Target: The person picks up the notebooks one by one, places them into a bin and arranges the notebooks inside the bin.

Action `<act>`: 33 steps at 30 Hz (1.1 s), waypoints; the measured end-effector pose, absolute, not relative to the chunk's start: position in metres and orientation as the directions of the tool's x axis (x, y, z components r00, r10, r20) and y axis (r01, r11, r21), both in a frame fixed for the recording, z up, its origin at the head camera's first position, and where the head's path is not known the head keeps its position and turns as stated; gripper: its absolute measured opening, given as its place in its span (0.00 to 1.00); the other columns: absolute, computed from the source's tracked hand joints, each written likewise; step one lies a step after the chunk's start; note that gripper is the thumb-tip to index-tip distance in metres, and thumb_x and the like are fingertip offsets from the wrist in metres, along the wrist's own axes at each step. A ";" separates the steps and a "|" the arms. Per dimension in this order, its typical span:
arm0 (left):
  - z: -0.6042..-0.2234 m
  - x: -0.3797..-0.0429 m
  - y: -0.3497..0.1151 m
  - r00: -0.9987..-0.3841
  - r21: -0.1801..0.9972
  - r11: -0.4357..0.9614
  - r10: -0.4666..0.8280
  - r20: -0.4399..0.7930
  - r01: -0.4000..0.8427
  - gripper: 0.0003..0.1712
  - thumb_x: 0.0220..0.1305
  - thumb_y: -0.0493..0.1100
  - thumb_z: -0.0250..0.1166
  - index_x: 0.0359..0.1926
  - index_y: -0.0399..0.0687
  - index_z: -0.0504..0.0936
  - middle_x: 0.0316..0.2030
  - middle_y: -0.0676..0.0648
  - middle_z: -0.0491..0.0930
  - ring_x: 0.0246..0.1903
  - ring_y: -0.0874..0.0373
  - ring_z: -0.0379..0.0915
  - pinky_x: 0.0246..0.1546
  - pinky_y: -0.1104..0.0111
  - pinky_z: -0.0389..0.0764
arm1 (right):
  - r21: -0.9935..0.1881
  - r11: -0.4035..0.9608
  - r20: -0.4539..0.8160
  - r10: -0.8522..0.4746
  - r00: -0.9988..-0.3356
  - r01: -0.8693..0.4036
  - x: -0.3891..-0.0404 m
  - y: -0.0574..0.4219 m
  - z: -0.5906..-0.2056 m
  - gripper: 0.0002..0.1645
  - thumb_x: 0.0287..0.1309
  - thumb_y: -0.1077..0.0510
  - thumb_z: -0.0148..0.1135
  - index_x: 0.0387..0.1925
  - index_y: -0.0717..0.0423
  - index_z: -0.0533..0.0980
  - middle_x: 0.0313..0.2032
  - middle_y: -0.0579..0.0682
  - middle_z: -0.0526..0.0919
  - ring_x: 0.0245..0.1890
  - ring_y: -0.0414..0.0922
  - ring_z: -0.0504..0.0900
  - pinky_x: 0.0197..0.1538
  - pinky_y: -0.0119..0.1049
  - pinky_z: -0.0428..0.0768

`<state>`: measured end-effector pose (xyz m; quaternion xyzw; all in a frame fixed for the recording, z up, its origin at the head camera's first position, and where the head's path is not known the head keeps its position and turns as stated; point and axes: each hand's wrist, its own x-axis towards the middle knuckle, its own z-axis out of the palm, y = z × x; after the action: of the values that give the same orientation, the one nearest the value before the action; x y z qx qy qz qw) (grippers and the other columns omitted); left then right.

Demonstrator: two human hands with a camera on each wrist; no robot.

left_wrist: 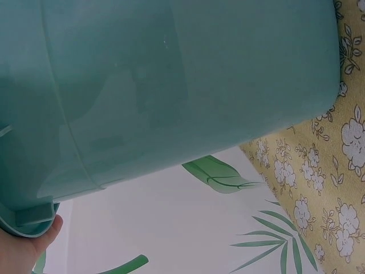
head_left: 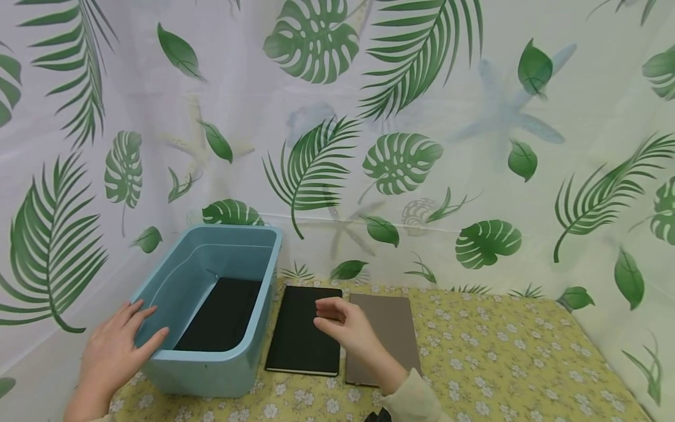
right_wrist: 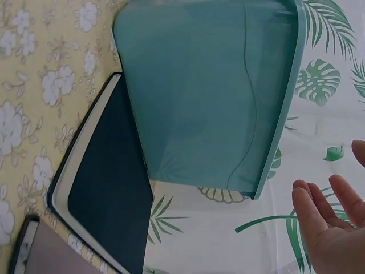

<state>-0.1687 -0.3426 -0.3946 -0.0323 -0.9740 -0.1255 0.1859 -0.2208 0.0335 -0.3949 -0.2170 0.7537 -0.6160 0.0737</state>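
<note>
My left hand (head_left: 113, 346) rests on the near left corner of a blue-green plastic bin (head_left: 211, 355), its spread fingers reaching over the rim. In the left wrist view, part of that hand (left_wrist: 25, 251) touches the bin's rim. Inside the bin lies a flat black item (head_left: 224, 313), looking like a notebook. My right hand (head_left: 350, 328) is raised above the table with loosely bent fingers, holding nothing. Under it lie a black notebook (head_left: 300, 328) beside the bin and a grey-brown notebook (head_left: 387, 322) to the right, partly covered by my forearm.
A yellow floral cloth (head_left: 490, 351) covers the table. Behind and at both sides hangs a white curtain (head_left: 422, 246) printed with green leaves; the bin stands close to it at the left. A small dark object (head_left: 378, 416) shows at the bottom edge.
</note>
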 end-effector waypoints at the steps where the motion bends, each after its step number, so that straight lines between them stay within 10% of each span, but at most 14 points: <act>1: -0.395 -0.169 -0.342 -0.929 0.232 0.966 0.018 0.370 0.111 0.35 0.57 0.61 0.54 0.51 0.36 0.72 0.54 0.29 0.63 0.55 0.34 0.54 0.45 0.40 0.58 | -0.958 0.156 0.157 -0.416 -0.896 -0.240 -0.221 0.036 -0.395 0.22 0.57 0.59 0.56 0.52 0.65 0.69 0.48 0.59 0.73 0.50 0.54 0.72 0.48 0.37 0.74; 33: -0.393 -0.167 -0.342 -0.940 0.252 0.962 0.014 0.341 0.105 0.35 0.57 0.61 0.54 0.51 0.35 0.72 0.53 0.28 0.63 0.56 0.33 0.53 0.45 0.40 0.57 | -0.923 0.235 0.201 -0.378 -0.904 -0.303 -0.222 0.125 -0.407 0.22 0.57 0.60 0.57 0.49 0.71 0.68 0.46 0.63 0.73 0.46 0.56 0.74 0.45 0.35 0.76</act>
<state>-0.1674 -0.3416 -0.3932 -0.0306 -0.9757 -0.1344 0.1703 -0.2216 0.1250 -0.4071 -0.2170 0.7851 -0.5792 0.0323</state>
